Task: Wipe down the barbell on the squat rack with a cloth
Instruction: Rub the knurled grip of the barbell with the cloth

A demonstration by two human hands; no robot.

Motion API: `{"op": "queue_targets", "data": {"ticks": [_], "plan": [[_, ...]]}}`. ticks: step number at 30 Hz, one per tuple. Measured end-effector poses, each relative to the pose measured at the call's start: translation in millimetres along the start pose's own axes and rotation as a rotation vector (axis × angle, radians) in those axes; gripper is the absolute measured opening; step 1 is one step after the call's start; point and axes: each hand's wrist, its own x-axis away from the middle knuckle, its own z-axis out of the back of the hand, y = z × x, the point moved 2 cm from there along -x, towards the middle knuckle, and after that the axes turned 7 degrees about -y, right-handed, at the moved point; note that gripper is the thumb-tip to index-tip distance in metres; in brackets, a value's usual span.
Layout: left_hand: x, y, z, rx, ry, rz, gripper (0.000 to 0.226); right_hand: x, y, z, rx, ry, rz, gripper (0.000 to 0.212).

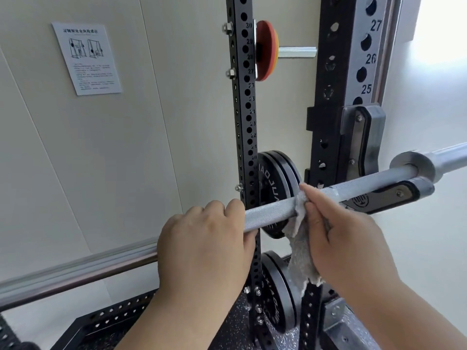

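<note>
Head view. Looks down along the barbell [273, 214], lying across the squat rack [336, 72] in a steel J-cup [404, 192], with its collar [410, 162] just outside the cup and its sleeve cut off at the right edge. Grips the knurled shaft with the left hand [204, 238], knuckles up and fingers curled over the top; hides the fingertips and thumb behind the bar. Pinches the grey cloth [300, 248] with the right hand [346, 233], near the left one, thumb pressing the fabric onto the shaft. Lets the rest hang down under the palm, ragged end free. Cannot tell how far the cloth wraps round the far side. Cannot tell either whether the shiny tube [75, 271] at lower left is the same bar, with the left hand covering any join. Blocks part of the black plates [278, 173] stored behind. Leaves the wall notice [87, 58] too small to read.
</note>
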Motion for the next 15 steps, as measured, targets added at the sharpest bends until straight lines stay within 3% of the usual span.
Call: {"op": "queue_targets", "data": {"ticks": [4,9,13,15], "plan": [[-2.6,-0.8,-0.3,-0.023,-0.028,0.005,0.034,14.0,-12.7,-10.8,0.061,-0.100,0.157,0.043],[-5.0,-10.4,14.7,0.112,-0.095,-0.007,0.047,-2.9,13.0,1.0,0.011,0.026,-0.015,0.040],[-25.5,-13.9,18.0,0.166,-0.229,-0.013,0.052,8.2,-4.8,-10.0,0.052,-0.085,0.132,0.042],[-31.4,-10.7,13.5,0.173,-0.309,-0.028,0.053,2.2,5.4,-5.7,0.061,-0.036,0.104,0.040]]}}
